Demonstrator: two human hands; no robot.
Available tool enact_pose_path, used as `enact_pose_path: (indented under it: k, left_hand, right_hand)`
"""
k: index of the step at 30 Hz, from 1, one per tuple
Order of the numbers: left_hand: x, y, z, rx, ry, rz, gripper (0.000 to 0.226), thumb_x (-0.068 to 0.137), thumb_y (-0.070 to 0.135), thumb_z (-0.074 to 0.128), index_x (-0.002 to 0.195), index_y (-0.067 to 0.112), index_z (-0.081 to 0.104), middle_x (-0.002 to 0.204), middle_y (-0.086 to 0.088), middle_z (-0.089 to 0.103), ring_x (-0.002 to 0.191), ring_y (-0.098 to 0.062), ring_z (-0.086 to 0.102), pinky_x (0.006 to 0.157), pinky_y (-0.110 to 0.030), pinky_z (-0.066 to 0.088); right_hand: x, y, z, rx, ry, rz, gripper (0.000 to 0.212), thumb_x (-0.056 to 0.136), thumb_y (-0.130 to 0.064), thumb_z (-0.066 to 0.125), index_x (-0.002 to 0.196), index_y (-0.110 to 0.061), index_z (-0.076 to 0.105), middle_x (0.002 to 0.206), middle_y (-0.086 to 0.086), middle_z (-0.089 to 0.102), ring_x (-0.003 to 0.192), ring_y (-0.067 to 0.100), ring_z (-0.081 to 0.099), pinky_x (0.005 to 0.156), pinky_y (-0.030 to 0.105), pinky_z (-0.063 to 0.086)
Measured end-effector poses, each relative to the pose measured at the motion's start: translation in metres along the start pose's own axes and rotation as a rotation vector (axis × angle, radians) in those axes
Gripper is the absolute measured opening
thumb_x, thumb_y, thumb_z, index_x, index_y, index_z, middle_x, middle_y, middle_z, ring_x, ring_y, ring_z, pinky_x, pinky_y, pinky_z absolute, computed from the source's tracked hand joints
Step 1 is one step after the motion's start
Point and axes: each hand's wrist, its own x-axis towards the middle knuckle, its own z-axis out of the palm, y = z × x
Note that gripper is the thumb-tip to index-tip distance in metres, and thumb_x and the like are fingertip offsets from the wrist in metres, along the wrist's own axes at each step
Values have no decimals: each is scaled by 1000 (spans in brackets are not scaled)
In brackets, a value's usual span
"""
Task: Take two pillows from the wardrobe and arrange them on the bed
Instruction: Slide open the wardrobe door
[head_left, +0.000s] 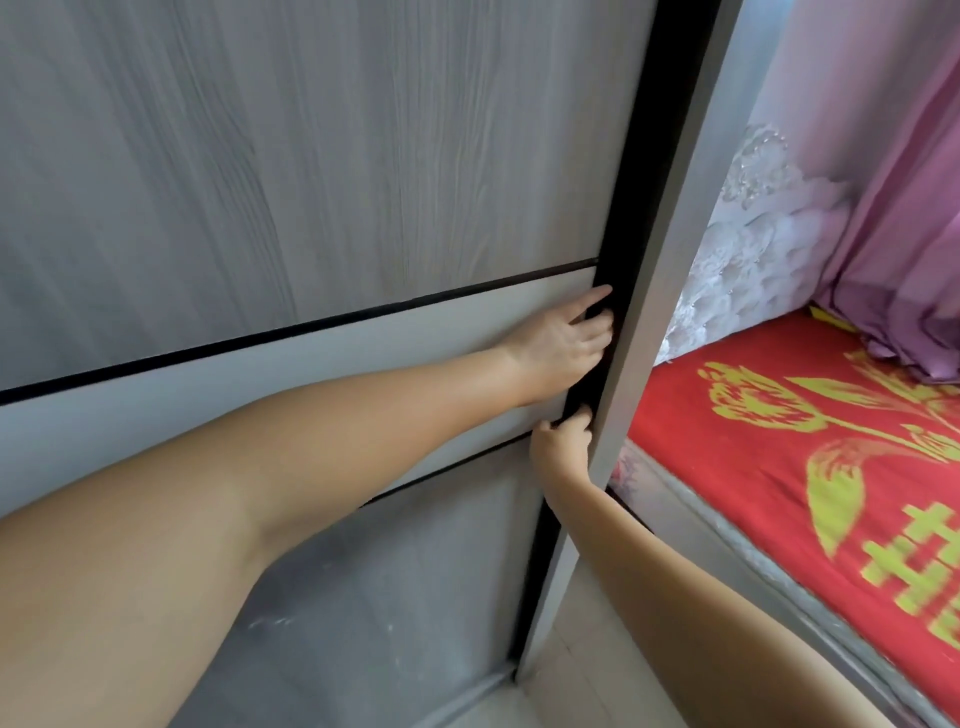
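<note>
A grey wood-grain sliding wardrobe door (260, 182) fills the left and middle of the view, with a black vertical edge strip (628, 234) at its right side. My left hand (563, 338) lies on the door's pale middle band, fingers curled onto the black strip. Just below it, my right hand (563, 441) grips the same black edge, beside the grey wardrobe side panel (670, 260). The door looks closed against the panel. No pillows are in view. The bed (810, 467), under a red cover with yellow patterns, lies to the right.
Pink curtains (904, 208) hang at the far right over the bed. A white tufted headboard (753, 249) stands behind the wardrobe panel. Pale floor (571, 675) runs narrowly between the wardrobe and the bed's grey frame edge (737, 551).
</note>
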Motion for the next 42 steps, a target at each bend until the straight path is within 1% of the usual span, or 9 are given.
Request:
enact_pose_path:
  k: [8, 12, 14, 22, 26, 32, 35, 39, 42]
  left_hand:
    - [-44, 8, -1, -56, -80, -82, 31, 91, 0, 40, 110, 5, 64, 119, -11, 59, 127, -33, 41, 119, -53, 6]
    - [-88, 12, -5, 63, -37, -97, 18, 80, 12, 60, 81, 24, 74, 92, 7, 69, 103, -15, 62, 112, -42, 36]
    - [-111, 13, -7, 73, -43, -115, 15, 74, 15, 66, 69, 27, 73, 83, 10, 69, 92, -11, 64, 107, -39, 43]
    - [-224, 10, -23, 83, -194, -128, 13, 70, 17, 71, 68, 29, 73, 85, 9, 70, 91, -10, 64, 106, -39, 44]
    - [-286, 6, -33, 57, -268, -123, 15, 67, 17, 70, 61, 30, 71, 77, 12, 68, 83, -8, 64, 102, -35, 48]
    - [-376, 4, -41, 64, -350, -127, 18, 62, 13, 70, 57, 31, 69, 64, 14, 65, 70, -10, 62, 98, -32, 51]
    - [-418, 1, -43, 42, -375, -114, 20, 60, 11, 71, 54, 29, 67, 59, 13, 62, 65, -13, 60, 94, -30, 51]
    - [-469, -2, -42, 14, -424, -116, 22, 64, 9, 69, 55, 28, 65, 59, 11, 60, 65, -16, 57, 92, -26, 50]
    - [-500, 2, -41, 28, -418, -134, 25, 69, 3, 64, 61, 26, 69, 65, 8, 65, 70, -18, 61, 95, -30, 50]
  right_hand:
    - [-40, 12, 23, -142, -83, -136, 52, 97, -17, 40, 147, -13, 25, 146, 15, 34, 131, 33, 36, 104, 48, 37]
    - [-72, 14, 37, -164, -165, -171, 52, 98, -21, 38, 148, -18, 25, 148, 12, 32, 133, 31, 35, 107, 51, 36]
    - [-91, 15, 46, -167, -205, -186, 51, 99, -24, 39, 148, -20, 26, 147, 12, 33, 132, 31, 37, 106, 52, 37]
    - [-163, 11, 91, -379, -354, -333, 44, 102, -31, 37, 142, -15, 34, 138, 14, 46, 121, 33, 52, 99, 51, 46]
    - [-201, 7, 121, -570, -374, -477, 36, 102, -32, 38, 121, -5, 51, 121, 17, 62, 111, 35, 58, 91, 44, 50]
    - [-261, 2, 173, -706, -443, -642, 35, 100, -31, 42, 102, 0, 59, 102, 18, 66, 95, 36, 63, 73, 36, 47]
    - [-288, -3, 196, -699, -494, -652, 38, 93, -34, 44, 65, -10, 50, 69, 8, 58, 69, 30, 56, 55, 28, 40]
    - [-321, -12, 226, -809, -571, -728, 37, 86, -37, 41, 65, -10, 54, 62, 3, 56, 59, 27, 54, 46, 22, 34]
    - [-341, -11, 247, -834, -612, -800, 41, 89, -38, 41, 56, -14, 43, 58, 2, 50, 58, 28, 51, 43, 23, 29]
